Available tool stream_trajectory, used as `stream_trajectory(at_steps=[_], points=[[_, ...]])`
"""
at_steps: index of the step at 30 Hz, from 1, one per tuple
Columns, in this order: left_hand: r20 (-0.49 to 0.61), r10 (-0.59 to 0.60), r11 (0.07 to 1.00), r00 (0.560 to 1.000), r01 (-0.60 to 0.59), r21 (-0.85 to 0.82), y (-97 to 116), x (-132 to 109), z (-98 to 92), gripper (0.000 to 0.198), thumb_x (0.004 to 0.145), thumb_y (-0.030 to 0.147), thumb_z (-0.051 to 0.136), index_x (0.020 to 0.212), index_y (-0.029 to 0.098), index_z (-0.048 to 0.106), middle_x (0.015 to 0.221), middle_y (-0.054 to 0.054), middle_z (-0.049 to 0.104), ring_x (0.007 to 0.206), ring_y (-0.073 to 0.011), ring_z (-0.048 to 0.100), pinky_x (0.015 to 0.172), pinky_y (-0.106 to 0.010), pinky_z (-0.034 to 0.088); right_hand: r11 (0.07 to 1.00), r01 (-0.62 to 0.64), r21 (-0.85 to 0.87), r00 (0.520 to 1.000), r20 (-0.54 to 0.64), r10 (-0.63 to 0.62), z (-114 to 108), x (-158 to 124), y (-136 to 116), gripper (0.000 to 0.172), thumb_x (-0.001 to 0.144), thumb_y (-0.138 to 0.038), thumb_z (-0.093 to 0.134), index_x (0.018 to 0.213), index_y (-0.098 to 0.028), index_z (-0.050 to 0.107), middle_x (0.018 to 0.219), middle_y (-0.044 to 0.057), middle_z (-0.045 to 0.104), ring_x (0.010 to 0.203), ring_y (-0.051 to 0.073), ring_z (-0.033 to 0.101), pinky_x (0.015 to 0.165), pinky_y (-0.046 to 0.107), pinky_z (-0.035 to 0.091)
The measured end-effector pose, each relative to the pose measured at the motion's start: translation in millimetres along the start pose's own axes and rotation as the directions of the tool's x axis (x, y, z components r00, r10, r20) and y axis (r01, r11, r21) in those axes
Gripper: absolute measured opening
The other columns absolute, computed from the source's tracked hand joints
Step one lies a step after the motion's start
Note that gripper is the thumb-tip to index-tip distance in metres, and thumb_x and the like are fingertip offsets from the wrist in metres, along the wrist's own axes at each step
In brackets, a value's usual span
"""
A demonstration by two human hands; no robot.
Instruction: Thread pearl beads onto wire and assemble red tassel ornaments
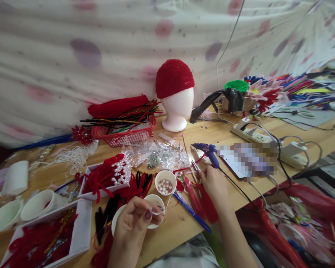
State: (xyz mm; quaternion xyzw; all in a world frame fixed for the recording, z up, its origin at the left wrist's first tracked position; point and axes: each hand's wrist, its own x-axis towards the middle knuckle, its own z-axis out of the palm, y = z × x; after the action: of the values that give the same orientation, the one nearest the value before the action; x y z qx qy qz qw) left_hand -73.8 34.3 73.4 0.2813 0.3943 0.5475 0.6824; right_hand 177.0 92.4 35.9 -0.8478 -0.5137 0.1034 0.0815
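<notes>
My left hand (134, 223) is closed in a pinch on a thin white string (157, 213), held over a white paper cup (160, 201). The string trails up to the right beside another cup (165, 178) with pearl-like beads in it. Farther right, my right hand (213, 180) closes around a silver pointed metal tool (195, 166); its lower part is hidden by the fingers. Near that hand lie a blue glue gun (208, 149), red strips (193, 195) and a blue pen (193, 214).
Behind stands a white foam head (178, 108) in a red cap (175, 77), beside a red basket (122, 136) of stems. White boxes (85, 223) hold red fuzzy pieces at left. A power strip (267, 143) with cables and a red-lined bin (281, 195) are at right.
</notes>
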Motion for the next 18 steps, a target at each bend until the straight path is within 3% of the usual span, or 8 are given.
stream_trajectory(at_steps=[10, 14, 18], points=[[0.000, -0.018, 1.000, 1.000, 0.018, -0.009, 0.1, 1.8, 0.4, 0.033, 0.063, 0.035, 0.095, 0.069, 0.016, 0.069, 0.069, -0.002, 0.076, 0.061, -0.0147, 0.072, 0.061, -0.022, 0.058, 0.992, 0.058, 0.112, 0.998, -0.027, -0.055, -0.4, 1.1, 9.0, 0.031, 0.101, -0.018, 0.041, 0.082, -0.015, 0.064, 0.082, 0.017, 0.071, 0.071, 0.026, 0.066, 0.059, 0.032, 0.033], [0.032, -0.060, 0.998, 0.998, 0.060, -0.009, -0.7, 3.2, -0.8, 0.031, 0.064, 0.034, 0.094, 0.068, 0.016, 0.069, 0.070, -0.002, 0.077, 0.061, -0.0138, 0.071, 0.062, -0.021, 0.057, 0.966, 0.102, 0.237, 0.995, -0.046, -0.094, 1.1, 0.7, 14.9, 0.030, 0.098, -0.019, 0.042, 0.070, -0.020, 0.053, 0.071, 0.014, 0.066, 0.065, 0.025, 0.060, 0.060, 0.033, 0.032], [0.056, -0.059, 0.998, 0.997, 0.060, -0.016, -1.9, 4.7, -1.9, 0.031, 0.065, 0.035, 0.094, 0.069, 0.016, 0.070, 0.072, -0.004, 0.078, 0.062, -0.0140, 0.071, 0.062, -0.021, 0.057, 0.881, 0.174, 0.440, 0.984, -0.052, -0.169, 2.2, -2.2, 15.6, 0.025, 0.094, -0.029, 0.045, 0.070, -0.022, 0.049, 0.068, 0.006, 0.063, 0.063, 0.021, 0.057, 0.059, 0.032, 0.036]])
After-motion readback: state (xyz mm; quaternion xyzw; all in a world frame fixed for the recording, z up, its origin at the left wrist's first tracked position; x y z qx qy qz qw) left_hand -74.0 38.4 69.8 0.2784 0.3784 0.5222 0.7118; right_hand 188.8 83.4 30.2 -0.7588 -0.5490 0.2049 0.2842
